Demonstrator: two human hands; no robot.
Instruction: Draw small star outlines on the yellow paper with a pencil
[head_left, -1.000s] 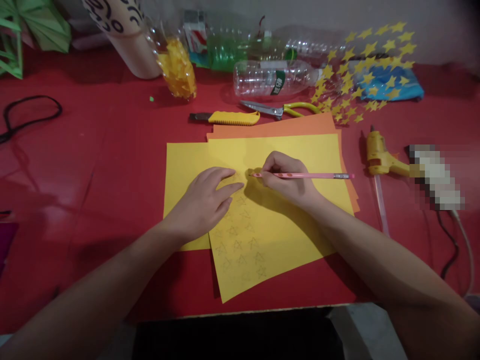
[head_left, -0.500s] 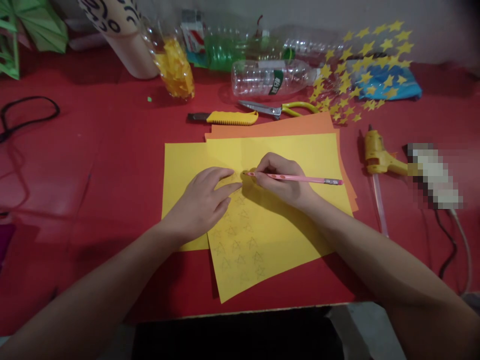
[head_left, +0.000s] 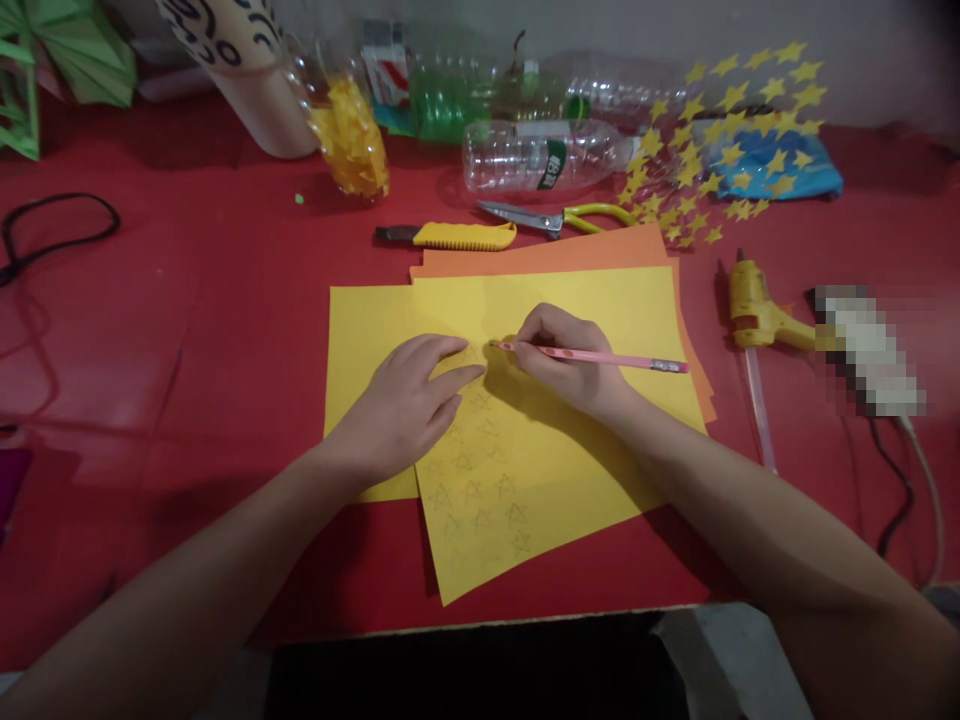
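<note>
Fingers [head_left: 535, 322] of the right hand [head_left: 581, 380] are drawn together in a narrow pinch on a pink pencil [head_left: 630, 361], gripping it close to its sharpened end, while the eraser end sticks out past the hand toward the right. The pencil's point is at the upper yellow sheet [head_left: 577, 480], just beside the left fingertips; whether it actually touches the paper is too small to tell. The left hand [head_left: 405, 405] lies palm down with its fingers moderately spread, a clear gap showing between the upper two, and it grips nothing; it rests across the upper yellow sheet's left part and the lower yellow sheet [head_left: 360, 325]. Pencilled stars [head_left: 472, 490] run in rough rows down the upper sheet, below and beside the left fingers. This sheet lies at a slant on the red desk [head_left: 225, 330], overlapping the lower one, with orange sheets [head_left: 544, 258] showing along its far and right edges. Beyond the paper are a yellow utility knife [head_left: 465, 236] and scissors [head_left: 555, 222]; a yellow glue gun [head_left: 750, 300] lies to the right.
</note>
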